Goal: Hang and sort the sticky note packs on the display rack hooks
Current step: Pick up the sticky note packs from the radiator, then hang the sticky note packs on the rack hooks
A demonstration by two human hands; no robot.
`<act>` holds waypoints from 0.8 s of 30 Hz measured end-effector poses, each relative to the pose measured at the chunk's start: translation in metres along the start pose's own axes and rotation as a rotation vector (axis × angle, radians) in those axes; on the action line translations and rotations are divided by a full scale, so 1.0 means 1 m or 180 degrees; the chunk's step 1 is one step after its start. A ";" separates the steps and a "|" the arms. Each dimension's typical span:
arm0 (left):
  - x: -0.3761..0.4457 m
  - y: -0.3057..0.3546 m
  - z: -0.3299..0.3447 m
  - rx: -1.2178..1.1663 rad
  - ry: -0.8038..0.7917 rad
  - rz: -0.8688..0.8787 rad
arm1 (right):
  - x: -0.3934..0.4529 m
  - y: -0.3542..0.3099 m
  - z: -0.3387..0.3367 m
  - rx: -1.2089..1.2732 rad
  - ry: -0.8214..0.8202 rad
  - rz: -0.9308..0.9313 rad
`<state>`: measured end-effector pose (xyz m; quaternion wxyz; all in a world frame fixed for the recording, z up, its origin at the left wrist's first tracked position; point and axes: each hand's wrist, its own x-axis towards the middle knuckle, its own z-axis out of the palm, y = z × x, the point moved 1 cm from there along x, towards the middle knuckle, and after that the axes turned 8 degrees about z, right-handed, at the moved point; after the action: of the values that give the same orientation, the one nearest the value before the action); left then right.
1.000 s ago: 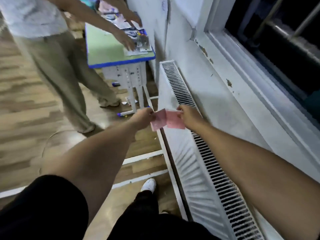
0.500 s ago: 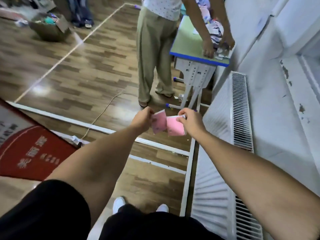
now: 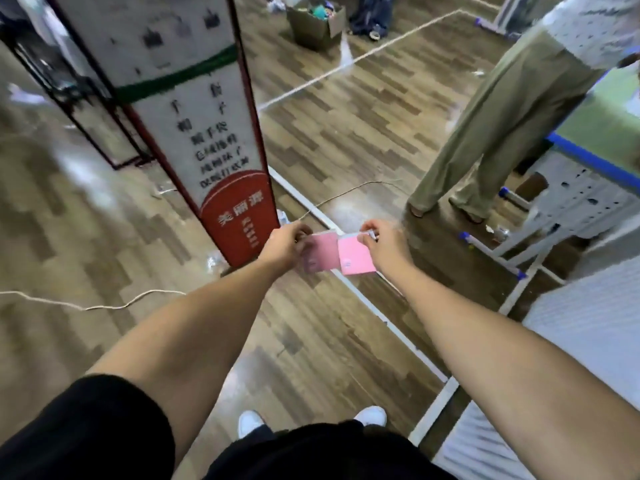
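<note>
Two white shoes at 6 o'clock, on wood floor. Both arms out. Left hand pinches the top edge of one darker pink sticky note pack; right hand pinches the top corner of one lighter pink pack. Two packs total, both hanging down in mid-air at centre, inner edges touching or overlapping, not on any hook. One white cable on floor at 9 o'clock. One red-framed sign stand at 11 o'clock, red panel at its base just beyond the left hand. One second person, olive trousers, at 2 o'clock beside one green-topped desk. One cardboard box at 12 o'clock, far.
</note>
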<state>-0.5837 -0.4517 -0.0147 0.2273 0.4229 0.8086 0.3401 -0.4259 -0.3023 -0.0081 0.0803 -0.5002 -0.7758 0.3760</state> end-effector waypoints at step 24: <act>-0.255 -0.293 -0.260 -0.0384 0.1977 -0.1664 | -0.125 -0.309 0.349 -0.0416 -0.1677 -0.1707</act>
<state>-0.7719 -0.8787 -0.0390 0.0755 0.0663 0.8976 0.4292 -0.7608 -0.6500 -0.0178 -0.0584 -0.1697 -0.8956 0.4070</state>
